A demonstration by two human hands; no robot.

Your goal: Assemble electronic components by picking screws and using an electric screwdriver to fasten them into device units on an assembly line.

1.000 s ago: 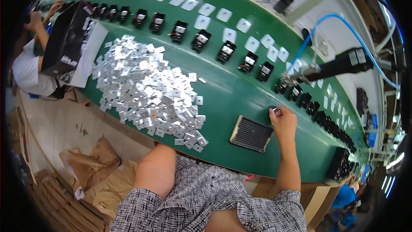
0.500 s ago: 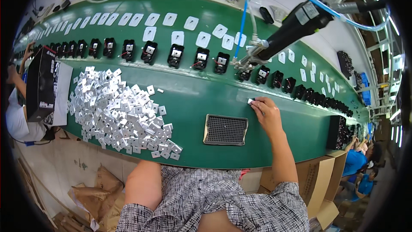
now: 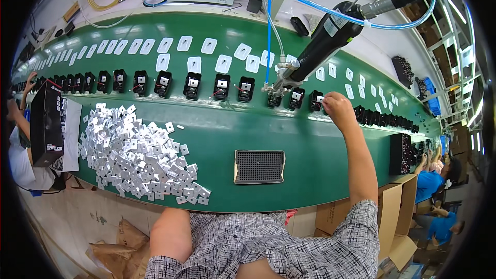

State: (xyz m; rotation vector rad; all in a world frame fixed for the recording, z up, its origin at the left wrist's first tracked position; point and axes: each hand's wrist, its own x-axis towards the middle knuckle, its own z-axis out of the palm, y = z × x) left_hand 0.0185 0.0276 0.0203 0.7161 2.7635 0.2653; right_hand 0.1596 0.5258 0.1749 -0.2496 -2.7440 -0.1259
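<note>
My right hand (image 3: 338,109) reaches across the green table with its fingers closed in a pinch. At its fingertips is a small silver square metal plate (image 3: 320,99), over the open top of a black plastic housing (image 3: 314,105). More black housings, such as one (image 3: 245,91) with a plate inside and a red wire, stand in a long row to the left and right. A large heap of loose metal plates (image 3: 137,150) lies on the left of the table. My left forearm goes down at the table's front edge, and its hand is out of sight.
A black gridded tray (image 3: 259,166) lies in front of me. A black screwdriver-like tool (image 3: 323,36) with a blue hose (image 3: 310,3) hangs over the row. White cards (image 3: 208,46) lie behind the housings. Black boxes (image 3: 47,124) stand left; people (image 3: 433,183) sit at right.
My right hand has moved away from me and to the right with the metal plate, from bare table to a black housing. The whole view has shifted slightly.
</note>
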